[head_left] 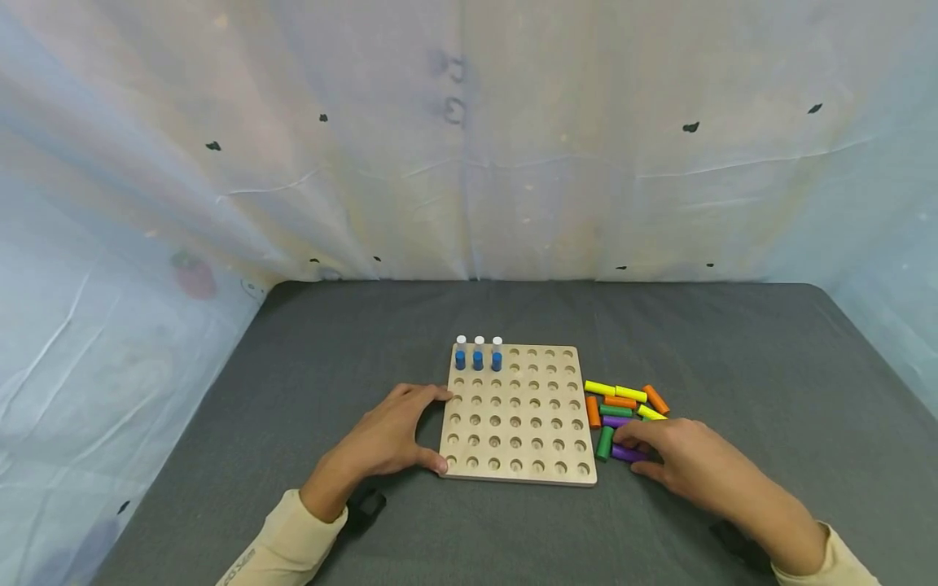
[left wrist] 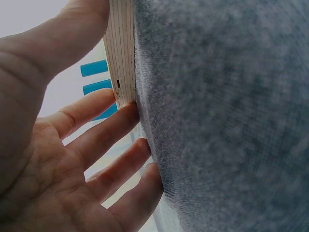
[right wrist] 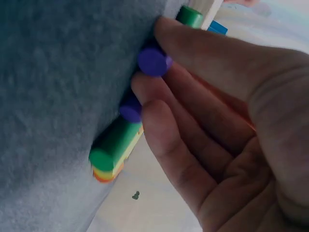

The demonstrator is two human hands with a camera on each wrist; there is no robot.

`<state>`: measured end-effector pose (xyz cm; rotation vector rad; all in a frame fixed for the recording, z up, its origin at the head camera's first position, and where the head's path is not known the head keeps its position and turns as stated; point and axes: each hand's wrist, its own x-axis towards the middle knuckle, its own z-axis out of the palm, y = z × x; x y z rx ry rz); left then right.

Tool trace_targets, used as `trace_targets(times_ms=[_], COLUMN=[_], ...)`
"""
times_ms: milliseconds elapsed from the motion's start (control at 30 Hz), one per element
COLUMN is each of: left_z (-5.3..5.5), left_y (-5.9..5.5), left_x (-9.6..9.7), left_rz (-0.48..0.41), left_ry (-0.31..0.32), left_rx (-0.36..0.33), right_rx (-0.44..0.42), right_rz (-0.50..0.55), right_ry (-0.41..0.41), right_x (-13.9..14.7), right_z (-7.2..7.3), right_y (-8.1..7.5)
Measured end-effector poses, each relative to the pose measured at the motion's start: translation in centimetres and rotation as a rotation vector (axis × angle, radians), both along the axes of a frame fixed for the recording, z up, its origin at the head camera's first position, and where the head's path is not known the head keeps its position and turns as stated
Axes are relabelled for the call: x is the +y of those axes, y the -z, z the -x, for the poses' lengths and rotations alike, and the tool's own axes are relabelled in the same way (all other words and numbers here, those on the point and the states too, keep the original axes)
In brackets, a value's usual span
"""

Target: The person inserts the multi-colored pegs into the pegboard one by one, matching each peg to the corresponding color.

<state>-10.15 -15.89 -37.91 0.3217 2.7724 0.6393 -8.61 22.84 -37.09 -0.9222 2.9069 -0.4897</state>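
Note:
A square wooden pegboard with rows of round holes lies on the table. Three white pegs and three blue pegs stand upright at its far left corner. My left hand rests against the board's left edge, thumb and fingers spread; its fingers stretch out beside the wood in the left wrist view. To the right of the board, my right hand pinches a purple peg low at the cloth between thumb and fingers. Another purple peg lies just beyond the fingertips.
Loose pegs lie by the board's right side: yellow pegs, orange pegs and green pegs. Dark grey cloth covers the table. A pale hanging sheet closes off the back and sides.

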Motion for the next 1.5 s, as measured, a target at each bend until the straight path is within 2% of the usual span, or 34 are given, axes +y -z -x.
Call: trace_targets(times_ms=[267,633,867,1133,1500], left_z=[-0.05,-0.01,-0.02,0.0,-0.08], left_y=[0.0,0.07,-0.09,-0.16,-0.19], left_x=[0.01,0.0,0.02,0.07,0.03], left_rz=[0.007,0.008,0.013,0.015,0.004], left_ry=[-0.003,-0.005,-0.009,-0.007,-0.005], left_rx=[-0.009,0.003,0.002,0.002,-0.003], right_rx=[0.06,0.049,0.062,0.146,0.112], right_rz=[-0.007,0.023,0.138,0.216,0.232], right_ry=[-0.014,-0.001,0.017,-0.003,0.031], right_x=[-0.04,0.19,0.19,0.3,0.43], right_z=[0.2,0.41,0.43,0.55,0.65], right_y=[0.38,0.26,0.39,0.64,0.51])
